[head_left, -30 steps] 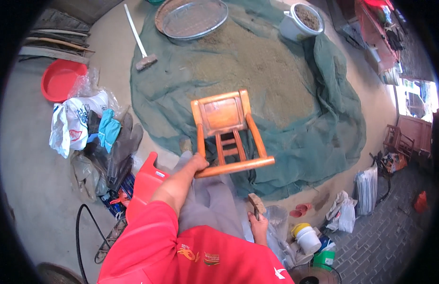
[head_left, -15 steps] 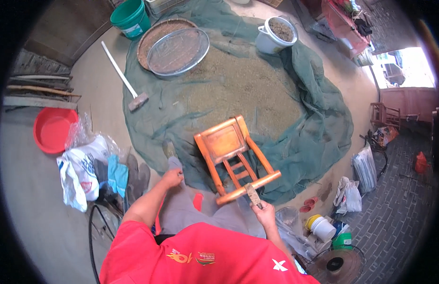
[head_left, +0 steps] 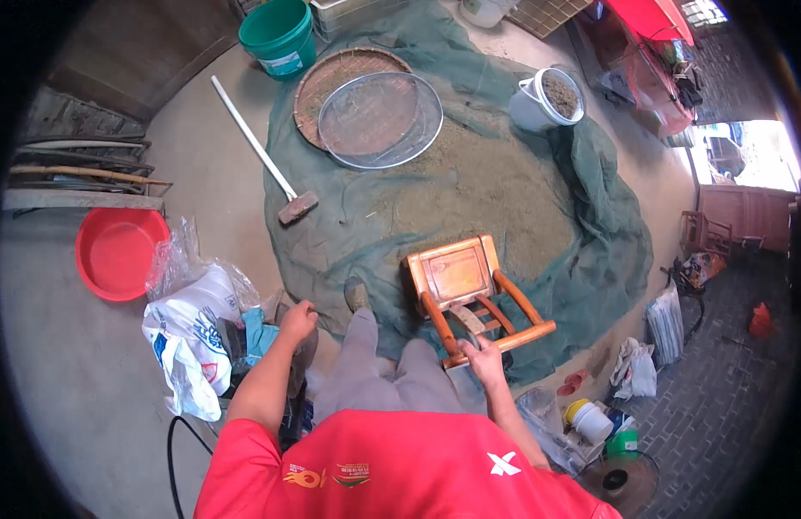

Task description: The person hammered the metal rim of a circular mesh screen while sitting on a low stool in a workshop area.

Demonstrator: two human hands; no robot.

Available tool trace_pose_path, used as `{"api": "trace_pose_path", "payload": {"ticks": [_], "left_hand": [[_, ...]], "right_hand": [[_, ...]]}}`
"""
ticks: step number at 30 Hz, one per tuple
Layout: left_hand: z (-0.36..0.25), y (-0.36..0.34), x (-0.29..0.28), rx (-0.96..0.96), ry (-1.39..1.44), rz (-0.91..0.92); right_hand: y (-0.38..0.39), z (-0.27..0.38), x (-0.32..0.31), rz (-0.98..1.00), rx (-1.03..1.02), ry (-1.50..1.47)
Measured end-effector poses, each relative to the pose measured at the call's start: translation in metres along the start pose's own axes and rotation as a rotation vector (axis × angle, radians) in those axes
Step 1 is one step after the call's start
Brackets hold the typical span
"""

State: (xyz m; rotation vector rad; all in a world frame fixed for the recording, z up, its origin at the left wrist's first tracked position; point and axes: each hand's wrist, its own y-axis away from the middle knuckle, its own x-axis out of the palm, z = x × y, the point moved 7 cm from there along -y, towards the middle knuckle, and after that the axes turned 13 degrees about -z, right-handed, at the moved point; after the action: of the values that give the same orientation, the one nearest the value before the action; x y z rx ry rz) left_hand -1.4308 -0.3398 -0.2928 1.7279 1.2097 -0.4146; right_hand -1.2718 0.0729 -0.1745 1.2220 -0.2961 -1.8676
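My right hand (head_left: 484,360) is closed on a flat, brownish tool (head_left: 468,318) like a short brush or scraper; its exact kind is unclear. The tool points away from me over the slats of a small wooden chair (head_left: 456,270). That chair lies in front of my knees on a green net sheet (head_left: 318,251), and my right hand is by its near rail. To the left, my left hand (head_left: 298,320) hangs in the air with curled fingers and nothing visible in them. It is near a white sack (head_left: 193,320) and blue gloves (head_left: 259,336).
Grain-like material (head_left: 478,190) covers the sheet's middle. Behind stand a round sieve (head_left: 380,119), a woven tray (head_left: 309,99), a green bucket (head_left: 277,39) and a filled white bucket (head_left: 530,112). A sledgehammer (head_left: 271,164) and a red basin (head_left: 119,255) are left.
The whole view has shifted. My right hand has carried the tool from the chair's near rail over to its slats. My left hand has moved leftward, away from my leg.
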Motion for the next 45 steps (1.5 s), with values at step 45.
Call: {"api": "trace_pose_path", "payload": {"ticks": [45], "left_hand": [[-0.089, 0.063, 0.006, -0.264, 0.561, 0.464]], "right_hand": [[-0.187, 0.212, 0.021, 0.250, -0.116, -0.171]]}}
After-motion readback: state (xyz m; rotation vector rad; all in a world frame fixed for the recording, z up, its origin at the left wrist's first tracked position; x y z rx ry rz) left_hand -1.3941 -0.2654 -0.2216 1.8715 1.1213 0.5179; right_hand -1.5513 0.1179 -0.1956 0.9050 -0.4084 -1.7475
